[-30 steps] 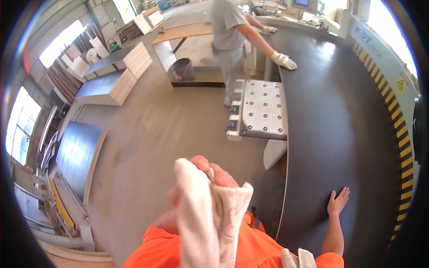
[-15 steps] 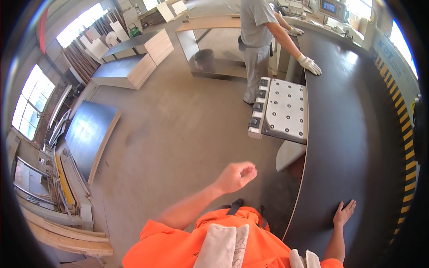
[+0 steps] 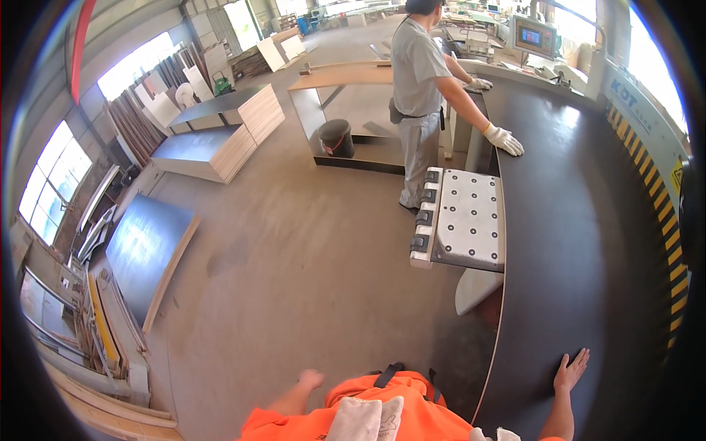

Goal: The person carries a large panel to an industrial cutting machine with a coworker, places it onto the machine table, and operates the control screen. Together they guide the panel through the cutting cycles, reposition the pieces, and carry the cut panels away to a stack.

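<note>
My right hand (image 3: 571,372) rests open, fingers extended, on a long dark panel (image 3: 559,242) at the right. My left hand (image 3: 309,379) hangs low left of my orange clothing (image 3: 287,415); its fingers are blurred. Pale gloves (image 3: 357,419) lie against my front. A co-worker in grey (image 3: 419,88) stands at the panel's far end, one gloved hand (image 3: 506,141) on its edge. Beside the panel is a studded metal support table (image 3: 462,213).
A machine with a striped edge (image 3: 647,169) and control screen (image 3: 532,37) borders the panel. Stacked boards (image 3: 198,162) stand at left, with a sloping panel (image 3: 147,250) nearer. A shelf unit (image 3: 346,77) holding a bucket (image 3: 336,136) is behind the co-worker.
My left hand let go of the pale fabric it held up and swung down to the lower left. My right hand stays on the panel. The view shifted, so the room sits differently.
</note>
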Available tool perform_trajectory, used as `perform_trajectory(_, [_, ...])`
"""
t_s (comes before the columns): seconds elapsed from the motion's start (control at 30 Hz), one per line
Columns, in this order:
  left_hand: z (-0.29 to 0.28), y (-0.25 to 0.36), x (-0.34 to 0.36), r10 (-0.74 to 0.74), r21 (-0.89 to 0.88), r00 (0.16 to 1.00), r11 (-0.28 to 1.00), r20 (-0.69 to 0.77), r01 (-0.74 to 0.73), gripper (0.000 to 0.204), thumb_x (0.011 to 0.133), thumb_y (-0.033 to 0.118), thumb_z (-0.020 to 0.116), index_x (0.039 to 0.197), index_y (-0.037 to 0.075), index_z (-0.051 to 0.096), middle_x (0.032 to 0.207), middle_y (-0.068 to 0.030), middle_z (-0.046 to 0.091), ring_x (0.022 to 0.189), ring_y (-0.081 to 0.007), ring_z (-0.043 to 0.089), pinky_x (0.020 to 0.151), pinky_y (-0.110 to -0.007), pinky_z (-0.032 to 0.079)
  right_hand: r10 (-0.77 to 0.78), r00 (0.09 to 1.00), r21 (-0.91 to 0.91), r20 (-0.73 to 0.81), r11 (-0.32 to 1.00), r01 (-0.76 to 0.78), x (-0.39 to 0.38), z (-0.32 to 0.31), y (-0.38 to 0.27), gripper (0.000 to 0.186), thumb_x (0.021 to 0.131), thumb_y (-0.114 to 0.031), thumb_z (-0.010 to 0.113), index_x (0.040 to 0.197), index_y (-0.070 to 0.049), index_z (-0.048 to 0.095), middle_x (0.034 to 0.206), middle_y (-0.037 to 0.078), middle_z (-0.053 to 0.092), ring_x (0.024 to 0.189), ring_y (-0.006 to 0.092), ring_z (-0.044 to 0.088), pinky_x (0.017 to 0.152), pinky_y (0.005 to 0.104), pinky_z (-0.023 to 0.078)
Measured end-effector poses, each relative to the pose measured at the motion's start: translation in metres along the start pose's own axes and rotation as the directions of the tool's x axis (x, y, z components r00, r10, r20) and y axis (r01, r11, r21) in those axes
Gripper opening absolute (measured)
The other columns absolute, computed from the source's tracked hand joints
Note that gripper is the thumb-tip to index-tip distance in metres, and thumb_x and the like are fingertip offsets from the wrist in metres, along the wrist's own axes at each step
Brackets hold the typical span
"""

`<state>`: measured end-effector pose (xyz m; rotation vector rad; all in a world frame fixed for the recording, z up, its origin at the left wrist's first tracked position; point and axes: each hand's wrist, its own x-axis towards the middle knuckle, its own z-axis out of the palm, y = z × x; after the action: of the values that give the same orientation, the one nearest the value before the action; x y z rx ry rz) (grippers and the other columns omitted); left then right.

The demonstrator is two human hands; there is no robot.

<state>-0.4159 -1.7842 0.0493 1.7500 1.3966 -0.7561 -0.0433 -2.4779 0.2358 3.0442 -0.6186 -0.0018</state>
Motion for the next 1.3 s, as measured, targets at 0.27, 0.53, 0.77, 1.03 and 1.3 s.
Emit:
perform_trajectory(0.27, [0.028,0.204,-0.046,0.676,0.192,0.734,0.730,-0.059,-0.656,0.036,0.087,0.038,0.061,0.103,0.008,0.071,0.099,-0.0149,0.071,0.093,-0.0339,0.068,0.081,-0.043,0.053,0.019,1.000,0.069,-0.001,0.997,-0.019,0.000,-0.004,0.001,0.069,0.098,-0.034,0.048,0.156,-0.007,0.021,0.163,0.009,0.018,0.151,0.0255,0.015,0.123,0.0431,0.013])
perform_trajectory(0.53, [0.065,0.449,-0.175,0.996,0.097,0.088,0.090,-0.018,-0.991,0.026,0.089,0.024,0.061,0.107,0.006,0.067,0.103,-0.0149,0.069,0.097,-0.0343,0.066,0.082,-0.042,0.053,-0.021,0.999,0.167,-0.026,0.986,0.025,-0.003,-0.007,-0.003,0.075,0.093,-0.032,0.054,0.154,-0.003,0.022,0.162,0.013,0.019,0.151,0.0290,0.015,0.123,0.0442,0.011])
perform_trajectory(0.77, [0.133,0.604,-0.201,0.910,0.421,-0.090,-0.273,0.405,-0.865,0.070,0.084,0.042,0.069,0.135,-0.003,0.051,0.145,-0.0228,0.046,0.139,-0.0366,0.038,0.117,-0.043,0.031,-0.019,0.997,0.269,-0.073,0.962,0.038,-0.009,-0.028,-0.008,0.076,0.088,-0.030,0.060,0.150,0.001,0.030,0.160,0.017,0.023,0.150,0.0323,0.017,0.123,0.0442,0.012])
perform_trajectory(1.03, [0.162,0.713,-0.263,0.720,0.857,0.480,-0.333,0.501,-0.394,0.128,0.061,0.077,0.072,0.152,-0.001,0.029,0.160,-0.0249,0.016,0.149,-0.0395,0.016,0.120,-0.047,0.018,0.036,0.998,0.342,-0.056,0.940,-0.015,0.001,-0.037,-0.002,0.078,0.087,-0.037,0.061,0.148,0.003,0.033,0.158,0.019,0.026,0.149,0.0332,0.019,0.122,0.0449,0.013])
perform_trajectory(1.3, [0.183,0.729,-0.256,0.717,0.850,0.471,-0.350,0.514,-0.394,0.113,0.053,0.066,0.086,0.130,-0.011,0.053,0.150,-0.0369,0.030,0.132,-0.0422,0.045,0.108,-0.042,0.042,0.014,0.999,0.316,-0.037,0.949,-0.002,0.003,-0.029,0.002,0.080,0.091,-0.044,0.057,0.150,0.002,0.030,0.160,0.018,0.024,0.150,0.0300,0.016,0.123,0.0428,0.011])
